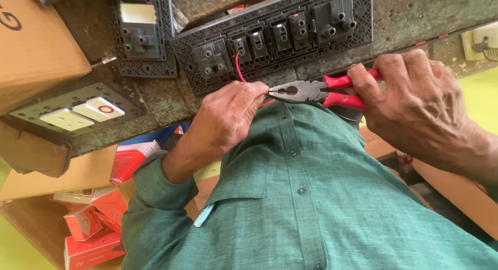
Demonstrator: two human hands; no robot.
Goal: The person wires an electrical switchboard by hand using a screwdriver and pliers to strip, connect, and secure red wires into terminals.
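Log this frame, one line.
left hand: pinches red wire | right hand: grips pliers | jaws at wire | switch panel behind

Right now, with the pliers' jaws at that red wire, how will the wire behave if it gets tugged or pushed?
The red wire is thin and already curves up from the left hand to the switch plate, so it probably bends easily rather than springs. It looks light; a tug from the pliers in the right hand would likely just pull its slack straight.
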